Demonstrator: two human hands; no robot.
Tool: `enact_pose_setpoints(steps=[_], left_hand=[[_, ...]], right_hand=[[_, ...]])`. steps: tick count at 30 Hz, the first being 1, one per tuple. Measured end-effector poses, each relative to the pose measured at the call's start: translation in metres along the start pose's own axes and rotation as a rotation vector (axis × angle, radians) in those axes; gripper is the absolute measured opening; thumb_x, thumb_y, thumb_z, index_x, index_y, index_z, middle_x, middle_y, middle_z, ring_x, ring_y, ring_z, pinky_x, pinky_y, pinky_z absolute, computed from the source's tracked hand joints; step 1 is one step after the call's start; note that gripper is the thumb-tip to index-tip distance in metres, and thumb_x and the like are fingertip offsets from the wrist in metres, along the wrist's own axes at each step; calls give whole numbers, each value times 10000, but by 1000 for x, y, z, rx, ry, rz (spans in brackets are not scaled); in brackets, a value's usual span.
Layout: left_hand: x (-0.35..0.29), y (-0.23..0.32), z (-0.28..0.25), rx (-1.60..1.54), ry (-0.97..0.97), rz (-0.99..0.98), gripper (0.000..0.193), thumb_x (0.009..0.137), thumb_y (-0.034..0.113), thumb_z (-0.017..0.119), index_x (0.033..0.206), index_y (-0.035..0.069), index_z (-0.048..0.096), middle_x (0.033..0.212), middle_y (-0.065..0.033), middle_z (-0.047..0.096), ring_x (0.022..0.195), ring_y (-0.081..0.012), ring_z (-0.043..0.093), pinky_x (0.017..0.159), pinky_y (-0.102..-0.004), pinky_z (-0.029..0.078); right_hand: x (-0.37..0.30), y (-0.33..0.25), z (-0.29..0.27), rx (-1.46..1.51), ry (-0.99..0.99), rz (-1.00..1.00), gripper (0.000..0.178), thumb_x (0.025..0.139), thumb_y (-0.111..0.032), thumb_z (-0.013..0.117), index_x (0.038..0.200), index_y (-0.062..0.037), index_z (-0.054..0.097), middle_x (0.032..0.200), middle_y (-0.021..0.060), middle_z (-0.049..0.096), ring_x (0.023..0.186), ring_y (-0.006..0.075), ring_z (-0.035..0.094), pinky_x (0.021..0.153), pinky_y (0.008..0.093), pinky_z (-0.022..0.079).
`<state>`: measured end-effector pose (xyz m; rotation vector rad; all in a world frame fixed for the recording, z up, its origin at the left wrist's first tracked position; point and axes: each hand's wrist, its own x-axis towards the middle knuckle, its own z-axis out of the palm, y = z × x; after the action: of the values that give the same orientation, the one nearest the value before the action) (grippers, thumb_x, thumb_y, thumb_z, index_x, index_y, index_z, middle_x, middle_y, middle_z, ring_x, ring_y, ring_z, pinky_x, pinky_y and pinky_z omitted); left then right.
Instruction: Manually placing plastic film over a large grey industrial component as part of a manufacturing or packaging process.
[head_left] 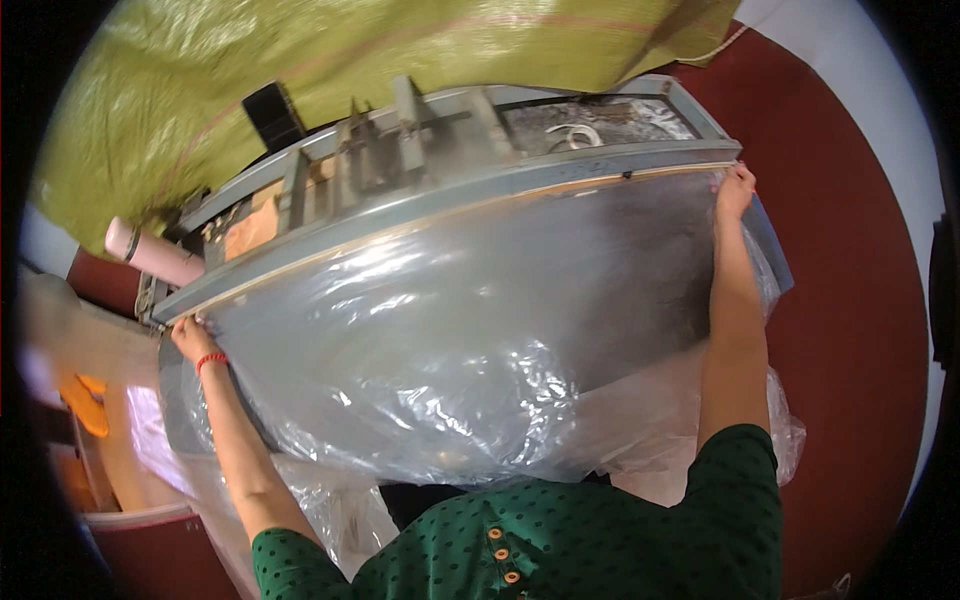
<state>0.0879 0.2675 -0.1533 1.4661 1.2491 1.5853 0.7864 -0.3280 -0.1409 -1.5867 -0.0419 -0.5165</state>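
A wide sheet of clear plastic (440, 330) is spread across a grey surface, its far edge lying along a long grey metal bar (450, 200) with a thin tan strip (420, 220) on its near side. My left hand (190, 338), below a red bracelet, has its fingers closed on the sheet's far left corner by the bar's left end. At the bar's right end, my right hand (735, 192) pinches the far right corner. Between my hands the plastic looks stretched along the strip, while its near part hangs in shiny folds toward my body.
Behind the bar is a metal frame with crosspieces (408, 120), a coiled white cord (575, 134) and an orange-brown piece (252, 230). A pink bottle (155, 252) lies left of it. A yellow-green tarp (400, 45) covers the back; a dark red floor (850, 300) lies right.
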Motion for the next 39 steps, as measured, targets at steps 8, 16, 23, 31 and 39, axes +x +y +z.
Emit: enact_pose_setpoints(steps=[8,16,23,31,39], left_hand=[[-26,49,-26,-13,-439,-97,51,803,97,493,841,76,520,704,2,525,563,-84,478,485,-207,385],[-106,184,-122,47,-629,157,82,764,43,510,843,62,515,770,20,487,748,-61,454,687,-203,353],[-115,189,-208,99,-736,4,175,733,116,514,893,46,511,683,68,427,591,-20,386,527,-159,309],[-188,148,-218,378,-1356,-474,118,724,18,479,797,12,572,604,-3,535,543,-62,482,496,-196,389],[-9,157,-253,437,-487,91,134,722,74,551,827,-10,555,720,-89,564,682,-162,557,628,-283,456]], right_hand=[[-47,-46,44,-170,149,-439,231,788,-135,556,981,-15,516,929,129,567,830,222,553,777,307,428],[-359,-257,125,125,-988,-949,306,683,-158,672,945,-45,563,1020,116,528,994,277,488,850,360,394],[-426,-267,109,196,-1861,-195,120,708,-147,669,743,-43,620,678,0,589,675,69,528,632,219,425],[-143,-72,-14,-375,-433,-165,241,735,-257,635,769,-19,652,727,72,634,681,140,564,669,284,438],[26,-12,-246,-774,-86,-141,268,743,-280,635,826,-26,652,780,83,640,710,150,565,692,284,437]])
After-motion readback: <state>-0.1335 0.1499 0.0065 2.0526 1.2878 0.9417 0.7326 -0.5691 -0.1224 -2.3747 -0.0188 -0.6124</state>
